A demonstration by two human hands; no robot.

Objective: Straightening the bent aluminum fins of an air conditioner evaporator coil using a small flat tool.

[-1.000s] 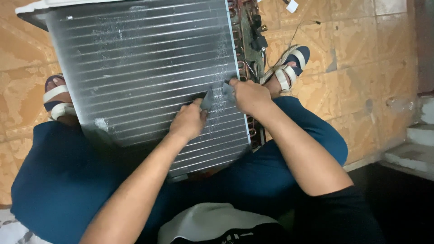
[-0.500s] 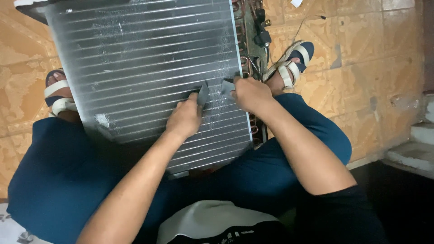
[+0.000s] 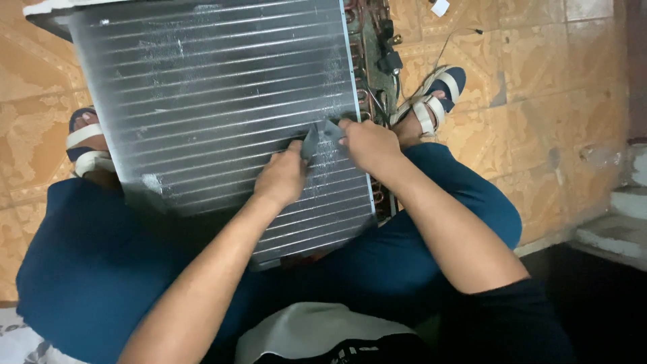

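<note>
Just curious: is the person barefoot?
No, a strapped sandal is on the right foot and another sandal on the left.

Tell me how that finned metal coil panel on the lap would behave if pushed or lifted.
The coil panel probably stays stiff as a slab, given its tube rows. Its thin fins look fragile; patches already seem flattened. Propped across the legs, it may tip or slide once the left hand and right hand let go.

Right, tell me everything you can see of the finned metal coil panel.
The finned coil panel is a big grey rectangular slab, apparently aluminium, of fine fins crossed by parallel ridges, with pale scuffed patches. It lies tilted across the seated person's blue-trousered legs. Copper tube bends and wiring run along one edge. The left hand and right hand both rest on it, holding a small grey tool against the fins.
</note>
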